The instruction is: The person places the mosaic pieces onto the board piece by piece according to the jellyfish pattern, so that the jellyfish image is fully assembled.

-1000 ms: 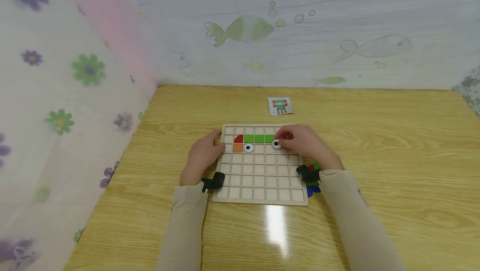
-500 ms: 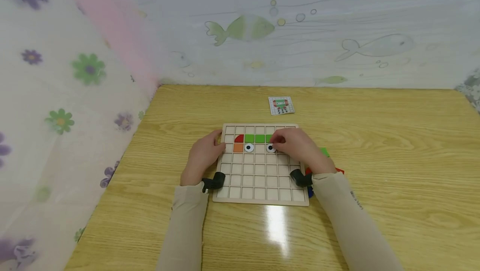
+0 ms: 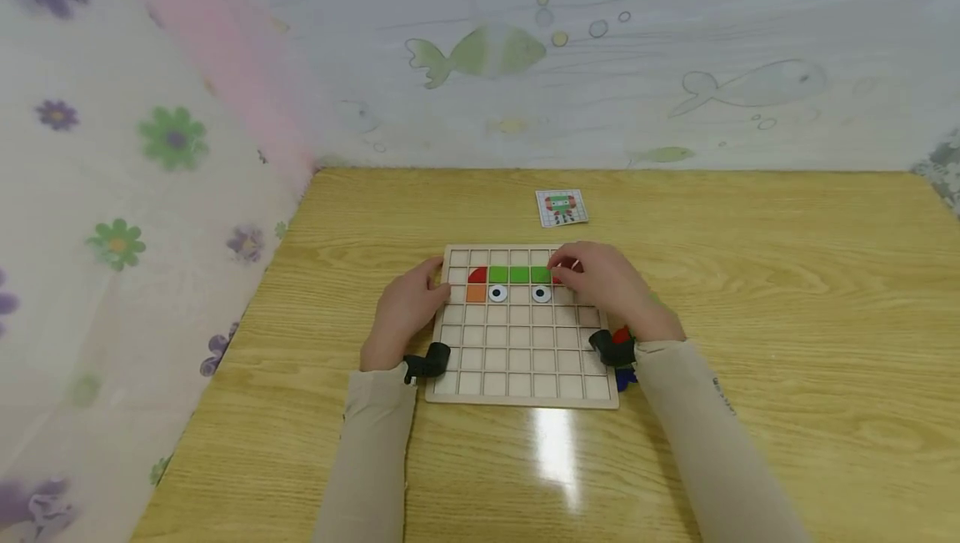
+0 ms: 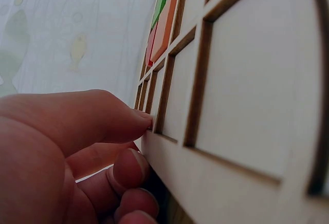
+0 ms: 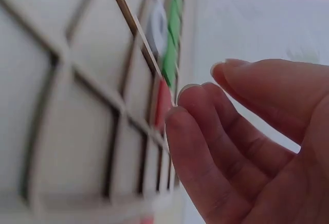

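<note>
A wooden grid board lies on the table. My left hand grips its left edge, thumb on the rim and fingers curled beneath, as the left wrist view shows. In one row sit a red curved piece, several green squares and another red piece at the right end. The row below holds an orange square and two eye discs, left disc and right disc. My right hand hovers at the right-hand red piece, thumb and fingers apart with nothing between them.
A small printed picture card lies behind the board. Loose pieces, among them a red one and a blue one, lie by the board's right edge, partly hidden by my right wrist. A patterned wall rises behind the table.
My right hand brought the eye disc leftward into a cell below the green squares, let go of it, and moved back up and right to the red piece. My left hand stayed put.
</note>
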Demonstrator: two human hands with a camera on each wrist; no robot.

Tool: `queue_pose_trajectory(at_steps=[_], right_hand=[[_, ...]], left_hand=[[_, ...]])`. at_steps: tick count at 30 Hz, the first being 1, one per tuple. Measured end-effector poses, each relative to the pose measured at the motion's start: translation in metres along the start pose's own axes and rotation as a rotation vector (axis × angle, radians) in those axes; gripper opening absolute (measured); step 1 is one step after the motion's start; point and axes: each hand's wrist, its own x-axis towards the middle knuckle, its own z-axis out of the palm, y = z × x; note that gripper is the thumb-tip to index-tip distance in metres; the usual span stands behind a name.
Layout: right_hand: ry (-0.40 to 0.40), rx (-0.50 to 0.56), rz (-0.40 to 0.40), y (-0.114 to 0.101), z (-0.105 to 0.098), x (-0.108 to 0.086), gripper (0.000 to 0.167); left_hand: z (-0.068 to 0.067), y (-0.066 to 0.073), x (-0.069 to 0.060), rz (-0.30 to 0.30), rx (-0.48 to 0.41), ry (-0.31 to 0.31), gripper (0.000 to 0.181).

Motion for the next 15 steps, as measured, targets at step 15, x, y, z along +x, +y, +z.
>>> queue_pose_trajectory(at_steps=[15], right_hand=[[-0.039, 0.036, 0.076, 0.042, -0.03, -0.01, 0.023]], left_hand=[[0.002, -0.003, 0.002, 0.007, 0.012, 0.01, 0.051]])
